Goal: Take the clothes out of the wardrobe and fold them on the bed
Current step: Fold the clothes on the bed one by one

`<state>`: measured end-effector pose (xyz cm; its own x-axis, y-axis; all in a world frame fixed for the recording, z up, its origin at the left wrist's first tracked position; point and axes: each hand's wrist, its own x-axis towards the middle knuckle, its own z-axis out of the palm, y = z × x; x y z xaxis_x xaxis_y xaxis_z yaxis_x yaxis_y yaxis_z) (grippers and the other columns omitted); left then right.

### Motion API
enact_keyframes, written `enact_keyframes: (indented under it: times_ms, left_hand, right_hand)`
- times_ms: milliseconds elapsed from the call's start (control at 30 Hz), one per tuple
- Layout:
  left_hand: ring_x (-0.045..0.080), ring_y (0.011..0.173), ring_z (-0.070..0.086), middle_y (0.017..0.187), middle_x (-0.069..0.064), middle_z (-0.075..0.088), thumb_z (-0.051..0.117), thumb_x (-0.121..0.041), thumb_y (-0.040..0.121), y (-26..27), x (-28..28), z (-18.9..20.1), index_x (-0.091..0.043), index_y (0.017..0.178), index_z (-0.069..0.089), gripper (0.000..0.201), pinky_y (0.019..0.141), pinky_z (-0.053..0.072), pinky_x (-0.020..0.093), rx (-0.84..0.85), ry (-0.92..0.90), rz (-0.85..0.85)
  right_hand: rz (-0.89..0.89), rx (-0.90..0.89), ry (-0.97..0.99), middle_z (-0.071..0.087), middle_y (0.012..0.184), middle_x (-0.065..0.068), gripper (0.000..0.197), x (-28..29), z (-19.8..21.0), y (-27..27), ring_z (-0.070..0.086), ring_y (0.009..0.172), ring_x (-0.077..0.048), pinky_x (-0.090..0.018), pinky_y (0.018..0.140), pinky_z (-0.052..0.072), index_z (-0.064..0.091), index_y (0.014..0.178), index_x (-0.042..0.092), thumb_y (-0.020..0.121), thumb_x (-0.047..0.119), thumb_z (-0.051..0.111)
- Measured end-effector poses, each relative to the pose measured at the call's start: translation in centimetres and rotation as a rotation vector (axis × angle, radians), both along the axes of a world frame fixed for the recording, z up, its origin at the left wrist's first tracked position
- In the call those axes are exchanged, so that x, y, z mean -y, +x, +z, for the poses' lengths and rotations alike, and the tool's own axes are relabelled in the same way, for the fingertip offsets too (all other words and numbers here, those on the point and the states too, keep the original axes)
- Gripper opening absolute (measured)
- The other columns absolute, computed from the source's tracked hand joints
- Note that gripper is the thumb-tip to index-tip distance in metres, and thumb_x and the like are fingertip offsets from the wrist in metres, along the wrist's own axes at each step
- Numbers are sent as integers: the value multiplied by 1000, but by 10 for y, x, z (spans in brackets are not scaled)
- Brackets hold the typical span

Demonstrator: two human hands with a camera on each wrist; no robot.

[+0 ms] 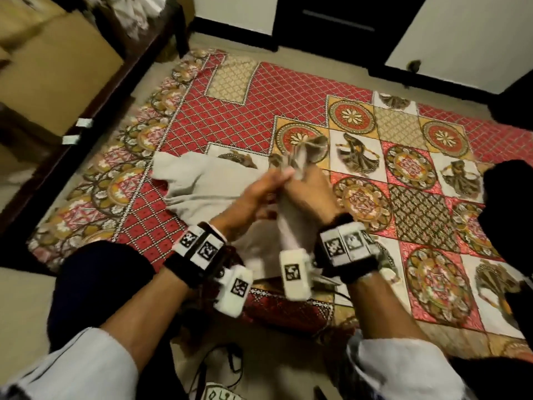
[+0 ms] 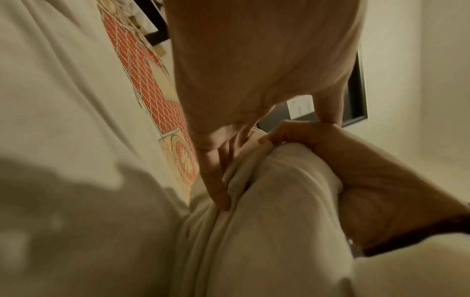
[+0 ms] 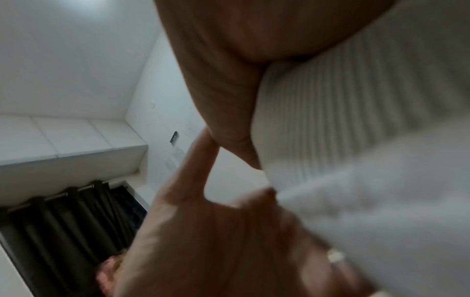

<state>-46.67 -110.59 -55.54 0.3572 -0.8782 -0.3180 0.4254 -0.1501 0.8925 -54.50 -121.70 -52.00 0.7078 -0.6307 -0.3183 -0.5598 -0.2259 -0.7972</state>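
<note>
A pale grey ribbed garment (image 1: pixel 199 189) lies partly spread on the red patterned bedspread (image 1: pixel 288 96), with one end lifted. Both hands meet over it at the centre of the head view. My left hand (image 1: pixel 277 177) holds the raised cloth, its fingers (image 2: pixel 216 180) lying along a fold of the garment (image 2: pixel 267 231). My right hand (image 1: pixel 305 180) grips a bunched part of it, with a tuft sticking up above the knuckles. In the left wrist view the right hand (image 2: pixel 356 170) curls round the bundle. The right wrist view shows the ribbed cloth (image 3: pixel 330 120) beside the palm.
Dark wooden furniture (image 1: pixel 86 111) and cardboard boxes (image 1: pixel 57 67) stand to the left of the bed. A dark cabinet (image 1: pixel 331 24) is at the back. Dark clothing (image 1: pixel 504 197) lies at the right edge. Cables (image 1: pixel 230 362) trail near my knee (image 1: pixel 95 284).
</note>
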Motion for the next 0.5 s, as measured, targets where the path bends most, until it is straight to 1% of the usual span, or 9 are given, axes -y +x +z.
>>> enact_keyframes:
  times_ms: [67,133,200,233,300,333,400,467,500]
  left_hand:
    - [19,89,71,100,6,76,65,-52,89,39,-20,5,-14,115,72,47,81,60,38,-48,-8,129]
    - [21,78,69,93,8,76,65,-42,87,80,-40,1,-12,102,79,36,73,59,33,-126,-26,216]
    - [26,68,66,89,11,72,67,-32,87,111,-54,-9,-12,96,77,25,64,55,33,-216,98,241]
    - [26,59,64,81,11,69,65,-27,88,118,-58,-17,-12,91,74,18,58,53,31,-206,192,240]
    - [24,53,64,75,12,67,67,-20,86,124,-61,-37,-11,85,70,10,53,53,28,-128,376,260]
    - [26,64,68,81,14,69,73,-22,79,126,-60,-46,-9,86,71,15,61,56,32,-88,447,276]
    - [26,92,69,100,11,75,80,-26,70,131,-56,-62,-11,92,76,27,87,54,38,-25,488,285]
    - [21,102,66,109,5,74,73,-23,85,129,-54,-58,-12,99,74,18,97,48,33,-32,465,273]
    - [20,100,66,108,5,73,68,-21,91,129,-53,-57,-11,103,72,16,97,49,31,-40,448,268]
  right_hand:
    - [14,100,365,70,80,-6,17,-25,-1,44,67,67,-22,-32,60,57,67,97,13,97,30,61]
    - [28,150,696,65,86,-16,15,-45,-1,69,68,71,-29,-39,67,63,66,103,10,102,24,59]
    - [14,187,808,59,95,-21,14,-65,-6,79,67,81,-33,-41,78,64,63,100,9,104,19,54]
    - [-16,209,816,57,98,-22,15,-73,-14,81,66,82,-34,-38,74,63,61,99,7,105,18,52]
    - [-89,207,753,60,101,-27,15,-83,-31,77,64,79,-33,-33,65,62,60,108,2,105,15,52]
    - [-118,204,653,65,102,-28,19,-83,-43,71,65,78,-33,-35,65,62,60,117,3,103,15,54]
    - [-119,199,284,75,100,-16,31,-79,-64,53,72,79,-27,-45,76,64,65,120,19,91,28,59]
    - [-96,158,-61,76,99,0,34,-67,-77,30,72,88,-18,-46,85,61,68,117,27,85,36,59]
    - [-67,121,-168,75,108,1,36,-61,-82,19,70,97,-16,-43,91,58,67,123,26,88,35,60]
